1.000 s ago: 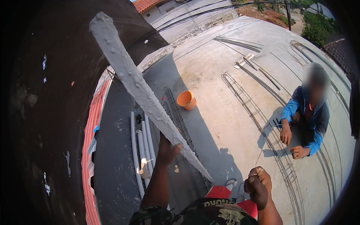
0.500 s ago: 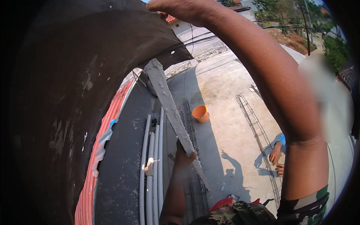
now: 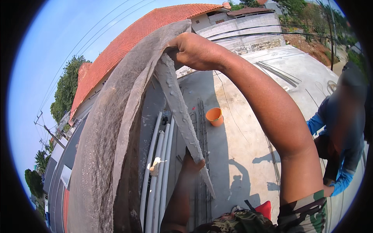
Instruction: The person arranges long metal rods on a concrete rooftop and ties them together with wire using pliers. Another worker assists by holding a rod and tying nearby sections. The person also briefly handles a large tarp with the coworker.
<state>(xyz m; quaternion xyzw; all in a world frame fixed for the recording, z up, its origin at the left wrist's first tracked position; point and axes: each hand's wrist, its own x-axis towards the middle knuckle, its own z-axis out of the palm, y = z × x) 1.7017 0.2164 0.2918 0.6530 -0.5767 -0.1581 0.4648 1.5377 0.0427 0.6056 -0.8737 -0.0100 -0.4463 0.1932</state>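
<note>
Low in the middle, my left hand (image 3: 193, 161) is wrapped round a long grey board (image 3: 179, 106) crusted with lumpy cement. The board slants from upper left to lower right, its top end meeting the sheet. My right hand (image 3: 190, 50) is raised ahead and closed on the edge of a large grey, cement-stained sheet (image 3: 97, 132). From that grip the sheet drapes down to the left with its edge folded. The fingertips of my right hand are partly hidden behind the sheet and the hand itself.
Grey pipes (image 3: 160, 174) lie below on the concrete, beside tied rebar (image 3: 201, 136) and an orange bucket (image 3: 215, 116). At the right a co-worker in blue sleeves (image 3: 344, 176) stands close to my right arm. Overhead wires (image 3: 248, 28) and a red tiled roof (image 3: 128, 35) are beyond.
My right hand has come down with the sheet's edge. The sheet, earlier a dark spread across the upper left, now hangs folded, uncovering sky and roof. The board is still in my left hand.
</note>
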